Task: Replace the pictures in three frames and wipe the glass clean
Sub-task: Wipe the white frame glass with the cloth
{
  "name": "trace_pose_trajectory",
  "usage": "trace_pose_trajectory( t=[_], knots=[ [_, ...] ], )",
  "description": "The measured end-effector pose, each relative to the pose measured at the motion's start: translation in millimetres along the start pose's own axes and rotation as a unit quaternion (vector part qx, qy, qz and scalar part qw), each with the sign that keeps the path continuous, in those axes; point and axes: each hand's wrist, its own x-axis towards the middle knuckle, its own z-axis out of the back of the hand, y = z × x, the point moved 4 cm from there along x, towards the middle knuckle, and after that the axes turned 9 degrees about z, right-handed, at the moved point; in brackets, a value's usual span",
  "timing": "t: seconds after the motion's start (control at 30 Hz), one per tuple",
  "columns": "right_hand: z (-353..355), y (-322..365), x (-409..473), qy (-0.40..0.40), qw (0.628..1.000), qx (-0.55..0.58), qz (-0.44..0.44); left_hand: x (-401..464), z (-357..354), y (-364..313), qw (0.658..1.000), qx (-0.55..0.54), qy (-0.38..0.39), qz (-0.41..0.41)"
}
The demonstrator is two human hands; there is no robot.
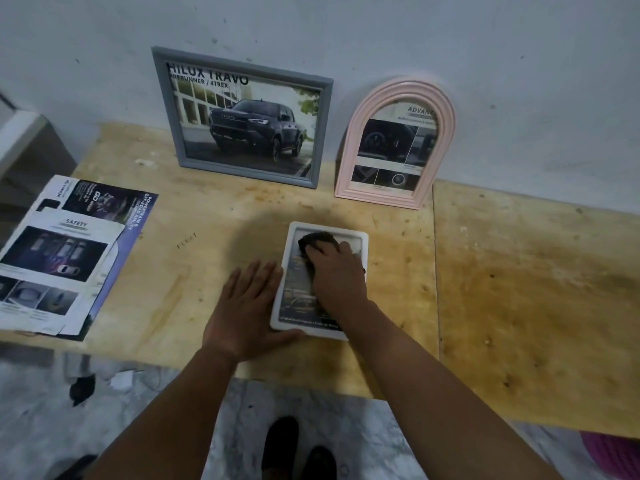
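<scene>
White frame (290,299) lies flat on the plywood tabletop (519,289), near the front edge, picture side up. Right hand (337,271) rests on its glass, fingers (313,251) curled over a dark cloth (317,239) bunched at the upper part of the pane, pressing it down. Left hand (247,306) lies flat and spread on the tabletop just beside the frame's left edge, fingers straight, thumb touching the frame's lower left corner; it holds nothing. Print inside the white frame has a line of small text along the bottom, too blurred to read. Grey frame (242,116) leans upright against the wall (519,64) at the back, showing a dark pickup truck and the heading "HILUX TRAVO", with "PRERUNNER / 4TREX" under it. Just beside it to the right, pink arched frame (394,147) also leans on the wall; top of its print reads "ADVAN…", rest cut off by the arch. Loose brochure sheets (65,258) lie at the tabletop's left end, well apart from the white frame: top sheet headed "SAFETY", the one under it reads "POWERTRAIN & OFF-ROAD ABILITY" along its edge. Dark shoes (298,448) show on the marbled floor (311,403) below.
</scene>
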Motion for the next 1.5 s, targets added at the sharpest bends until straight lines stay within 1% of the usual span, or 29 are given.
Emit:
trace_pose_trajectory(
  t=[0.17,0.3,0.37,0.43,0.5,0.57,0.6,0.63,0.7,0.73,0.77,0.8,0.9,0.97,1.07,1.2,1.3,1.4,1.5],
  knots=[
    [4,15,-24,0.038,0.998,0.034,0.028,-1,-1,0,1.000,-0.007,-0.016,-0.011],
    [5,31,-52,0.039,0.995,0.080,0.044,-2,-3,1,1.000,-0.015,-0.014,-0.010],
    [4,39,-67,0.051,0.993,0.105,0.028,-2,-3,1,1.000,-0.021,-0.018,-0.011],
    [7,45,-76,0.080,0.988,0.134,0.021,-2,-3,1,0.999,-0.025,-0.024,-0.013],
    [20,40,-72,0.144,0.970,0.196,0.018,-2,-3,0,0.999,-0.023,-0.022,-0.014],
    [40,23,-57,0.201,0.945,0.259,-0.006,-2,-1,0,1.000,-0.019,-0.015,-0.014],
    [50,11,-48,0.196,0.940,0.279,-0.032,-3,-1,0,1.000,-0.019,-0.012,-0.014],
    [60,-3,-38,0.162,0.943,0.285,-0.063,-3,0,0,1.000,-0.022,-0.010,-0.015],
    [72,-24,-21,0.051,0.961,0.249,-0.108,-2,0,0,1.000,-0.026,-0.006,-0.014],
    [72,-29,-16,-0.001,0.970,0.216,-0.113,-2,1,1,1.000,-0.025,-0.006,-0.013],
    [69,-30,-12,-0.031,0.977,0.183,-0.106,-2,0,1,1.000,-0.023,-0.005,-0.011],
    [63,-30,-8,-0.032,0.985,0.145,-0.092,-2,0,0,1.000,-0.023,-0.006,-0.010],
    [28,-20,-9,0.041,0.997,0.013,-0.072,-2,-1,1,1.000,-0.025,-0.007,-0.010],
    [13,-13,-16,0.045,0.995,-0.022,-0.081,-2,-2,1,1.000,-0.023,-0.009,-0.011],
    [-2,-6,-25,0.029,0.997,-0.015,-0.069,-1,-3,1,1.000,-0.016,-0.011,-0.010],
    [-5,2,-33,0.044,0.996,0.004,-0.076,-2,-2,1,0.999,-0.022,-0.021,-0.013],
    [-4,16,-49,0.027,0.996,0.041,-0.076,-2,-3,1,0.999,-0.029,-0.026,-0.012],
    [-5,29,-68,0.008,0.996,0.053,-0.076,-2,-1,0,0.999,-0.033,-0.031,-0.014],
    [-1,46,-83,0.054,0.994,0.066,-0.071,-3,0,0,0.999,-0.029,-0.028,-0.017]
  ],
)
